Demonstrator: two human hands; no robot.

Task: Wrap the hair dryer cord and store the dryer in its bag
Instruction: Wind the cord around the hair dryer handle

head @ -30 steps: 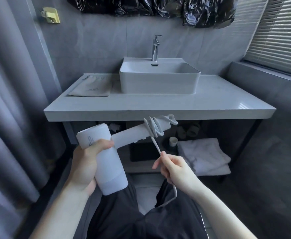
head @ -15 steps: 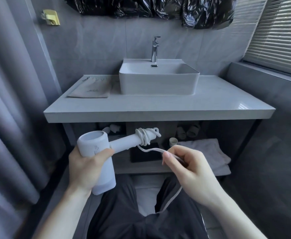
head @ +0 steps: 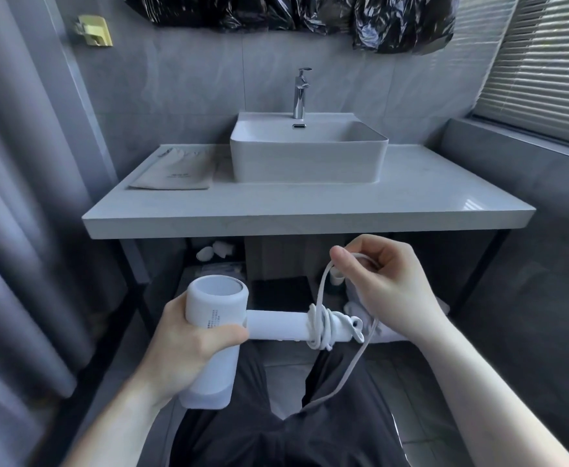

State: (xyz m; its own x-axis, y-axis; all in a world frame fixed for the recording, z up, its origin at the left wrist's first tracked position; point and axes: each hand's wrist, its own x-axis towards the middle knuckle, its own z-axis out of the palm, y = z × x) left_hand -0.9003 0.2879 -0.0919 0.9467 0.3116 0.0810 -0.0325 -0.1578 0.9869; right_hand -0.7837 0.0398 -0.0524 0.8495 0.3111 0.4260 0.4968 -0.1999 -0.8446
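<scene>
My left hand [head: 182,345] grips the barrel of the white hair dryer [head: 214,311], whose handle points to the right, level, below the counter's front edge. Several turns of the white cord [head: 322,326] sit around the far end of the handle. My right hand [head: 380,281] pinches the cord above that end, and the strand rises from the coil to my fingers. The loose remainder hangs down past my right wrist toward my lap. The flat beige bag [head: 175,173] lies on the counter [head: 310,210], left of the sink.
A white basin [head: 308,156] with a chrome tap [head: 300,94] stands at the counter's middle. Folded white towels and small items sit on the shelf below. Grey curtains hang at the left, window blinds at the right, black plastic above.
The dryer has dropped lower and its handle has levelled out. My right hand has risen from below the handle to above its end, carrying the cord up around it.
</scene>
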